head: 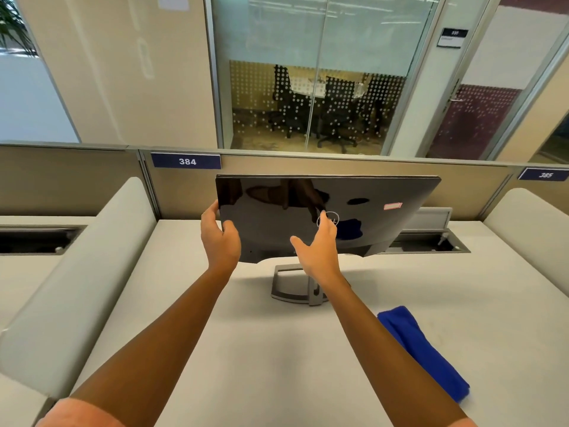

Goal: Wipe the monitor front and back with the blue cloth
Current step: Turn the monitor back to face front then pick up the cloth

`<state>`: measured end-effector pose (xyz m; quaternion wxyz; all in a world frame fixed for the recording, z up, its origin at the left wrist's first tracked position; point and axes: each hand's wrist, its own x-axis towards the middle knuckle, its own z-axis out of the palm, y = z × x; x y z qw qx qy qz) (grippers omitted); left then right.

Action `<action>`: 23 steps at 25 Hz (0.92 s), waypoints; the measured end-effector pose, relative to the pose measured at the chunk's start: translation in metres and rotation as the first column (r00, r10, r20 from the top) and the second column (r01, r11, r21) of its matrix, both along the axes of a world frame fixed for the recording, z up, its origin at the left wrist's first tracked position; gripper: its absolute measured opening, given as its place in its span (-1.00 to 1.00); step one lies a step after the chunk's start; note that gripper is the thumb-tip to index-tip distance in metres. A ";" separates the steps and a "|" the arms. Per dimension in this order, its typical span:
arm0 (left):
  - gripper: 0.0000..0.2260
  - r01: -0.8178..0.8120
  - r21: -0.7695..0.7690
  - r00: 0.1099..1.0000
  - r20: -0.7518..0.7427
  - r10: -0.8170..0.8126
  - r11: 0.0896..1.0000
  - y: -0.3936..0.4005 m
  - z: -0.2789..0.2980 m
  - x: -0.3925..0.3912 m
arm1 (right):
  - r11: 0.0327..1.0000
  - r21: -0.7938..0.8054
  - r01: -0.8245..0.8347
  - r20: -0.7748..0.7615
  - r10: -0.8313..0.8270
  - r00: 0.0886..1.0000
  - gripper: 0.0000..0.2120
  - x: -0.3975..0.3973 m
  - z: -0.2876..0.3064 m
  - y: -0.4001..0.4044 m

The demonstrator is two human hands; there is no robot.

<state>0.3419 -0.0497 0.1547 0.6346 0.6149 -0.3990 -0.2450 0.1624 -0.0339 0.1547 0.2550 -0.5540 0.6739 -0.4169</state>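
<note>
The monitor (363, 192) stands on its grey stand (286, 288) at the back of the desk, its glossy black back with a round logo facing me. My left hand (220, 238) grips the panel's left edge, fingers behind it and thumb on the back. My right hand (318, 245) is spread with straight fingers, its fingertips touching the back near the logo. The blue cloth (421, 346) lies folded on the desk to the right of my right forearm, and neither hand touches it.
The pale desk (277, 349) is bounded by padded dividers at the left (80, 272) and right (529, 235). A partition with labels 384 (186, 161) and 385 runs behind. An open cable slot (431, 241) lies behind the monitor at the right.
</note>
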 end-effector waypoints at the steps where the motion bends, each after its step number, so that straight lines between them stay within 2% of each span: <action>1: -0.61 -0.006 0.004 1.000 0.009 0.006 1.000 0.000 0.001 0.002 | 1.000 0.005 -0.002 0.000 0.002 1.000 -0.12 0.001 0.001 -0.001; 6: -0.67 -0.029 -0.022 0.995 0.095 0.031 0.999 0.001 0.001 0.015 | 1.000 0.017 -0.020 -0.043 0.021 0.999 0.03 0.009 -0.003 -0.002; 14: -0.68 -0.121 -0.060 0.990 0.068 0.125 0.991 0.016 -0.002 -0.002 | 0.999 0.025 -0.034 -0.116 0.037 0.993 0.25 0.011 -0.012 -0.006; 23: -0.65 -0.238 -0.049 0.969 0.051 0.240 0.970 0.055 0.001 -0.039 | 0.990 -0.005 -0.144 -0.092 0.143 0.985 0.30 -0.021 -0.014 0.004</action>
